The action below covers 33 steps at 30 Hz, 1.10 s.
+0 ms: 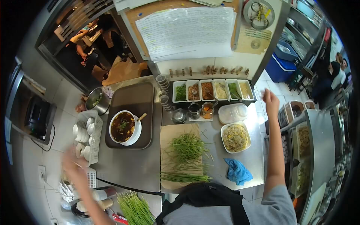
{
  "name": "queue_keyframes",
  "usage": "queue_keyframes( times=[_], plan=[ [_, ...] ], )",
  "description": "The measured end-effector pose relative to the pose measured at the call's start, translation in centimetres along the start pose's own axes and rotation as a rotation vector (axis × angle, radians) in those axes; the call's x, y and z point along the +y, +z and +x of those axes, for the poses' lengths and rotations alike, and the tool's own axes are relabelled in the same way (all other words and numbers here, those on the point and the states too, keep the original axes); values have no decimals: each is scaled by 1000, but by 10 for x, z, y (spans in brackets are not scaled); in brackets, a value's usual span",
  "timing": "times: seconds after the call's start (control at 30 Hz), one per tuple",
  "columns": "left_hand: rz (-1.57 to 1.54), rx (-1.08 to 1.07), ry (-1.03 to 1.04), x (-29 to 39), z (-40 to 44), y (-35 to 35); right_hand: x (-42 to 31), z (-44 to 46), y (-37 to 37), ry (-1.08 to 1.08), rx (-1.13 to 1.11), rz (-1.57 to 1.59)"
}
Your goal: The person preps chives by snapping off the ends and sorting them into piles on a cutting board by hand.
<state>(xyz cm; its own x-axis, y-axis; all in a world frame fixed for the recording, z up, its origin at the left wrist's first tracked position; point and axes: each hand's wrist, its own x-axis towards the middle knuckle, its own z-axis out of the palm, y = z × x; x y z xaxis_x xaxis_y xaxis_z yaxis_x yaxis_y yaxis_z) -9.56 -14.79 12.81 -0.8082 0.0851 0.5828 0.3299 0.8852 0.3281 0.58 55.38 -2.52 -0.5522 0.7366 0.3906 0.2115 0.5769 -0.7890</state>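
My left hand [77, 168], smeared by motion, is at the left beside a white basket [98, 140] of small white bowls and spoons; its fingers cannot be made out. My right hand [270, 100] is raised beyond the counter's right side, fingers loosely bent and apart, with nothing visible in it. Between my arms, cut green stalks [187, 148] lie on a brown cutting board [180, 130], with longer stalks [185, 177] along its near edge. A white bowl of dark soup [122, 127] stands on a brown tray [146, 108]. Fried rice fills a square white container [236, 138].
A blue cloth [238, 171] lies near the front right. Behind it are a plastic lid [232, 113], sauce jars [194, 110] and a row of topping containers [207, 90]. A bundle of green stalks [135, 208] lies lower left. Other people are in the background.
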Motion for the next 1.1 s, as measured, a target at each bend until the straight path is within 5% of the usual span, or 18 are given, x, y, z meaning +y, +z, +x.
queue_keyframes(
  times=[0.07,0.13,0.3,0.43,0.57,0.63,0.8,1.1],
  plan=[
    [-197,-461,123,66,-55,42,-14,23,24,-174,-41,-15],
    [-465,-644,-73,81,-104,103,-23,48,46,-318,-106,-237],
    [-643,-818,-188,123,-176,157,-53,83,97,-520,-218,-398],
    [-511,-851,-154,141,-185,156,-38,110,124,-468,-395,-492],
    [-474,-861,-135,138,-195,168,-32,108,108,-642,-128,-295],
    [-462,-840,-155,133,-205,174,-58,70,67,-589,-13,-284],
    [-493,-830,-90,133,-215,182,-38,-70,-12,-95,-212,-408],
    [-419,-841,90,143,-200,179,62,-100,19,-114,-310,-548]
  ],
)
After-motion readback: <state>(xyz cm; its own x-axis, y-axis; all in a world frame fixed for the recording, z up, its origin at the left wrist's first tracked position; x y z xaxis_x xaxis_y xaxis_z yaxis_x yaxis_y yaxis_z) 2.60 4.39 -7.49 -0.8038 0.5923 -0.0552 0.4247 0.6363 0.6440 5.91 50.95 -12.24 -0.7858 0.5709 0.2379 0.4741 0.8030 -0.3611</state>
